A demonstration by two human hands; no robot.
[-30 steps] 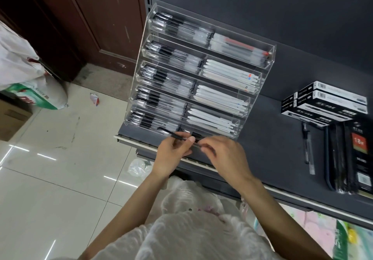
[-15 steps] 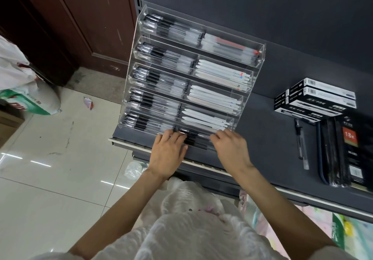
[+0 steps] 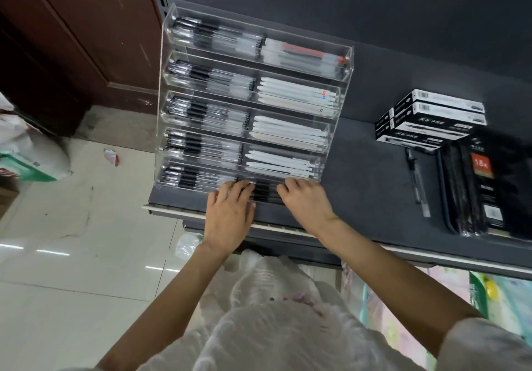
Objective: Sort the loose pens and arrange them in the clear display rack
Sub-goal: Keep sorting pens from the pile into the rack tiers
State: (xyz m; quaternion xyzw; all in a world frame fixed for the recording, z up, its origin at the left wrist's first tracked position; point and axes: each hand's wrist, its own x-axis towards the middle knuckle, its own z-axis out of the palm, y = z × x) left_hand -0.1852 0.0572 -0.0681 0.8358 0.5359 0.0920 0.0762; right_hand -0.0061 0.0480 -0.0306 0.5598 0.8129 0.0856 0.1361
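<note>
Head camera view, looking down: a clear display rack (image 3: 247, 106) with five stepped rows of pens stands at centre frame on a dark shelf (image 3: 359, 186). Both hands reach its lowest row, left hand (image 3: 229, 212) and right hand (image 3: 306, 202), fingers fairly straight and resting on black pens (image 3: 263, 191) there, gripping nothing. Pen boxes (image 3: 431, 117) sit at right, well apart.
</note>
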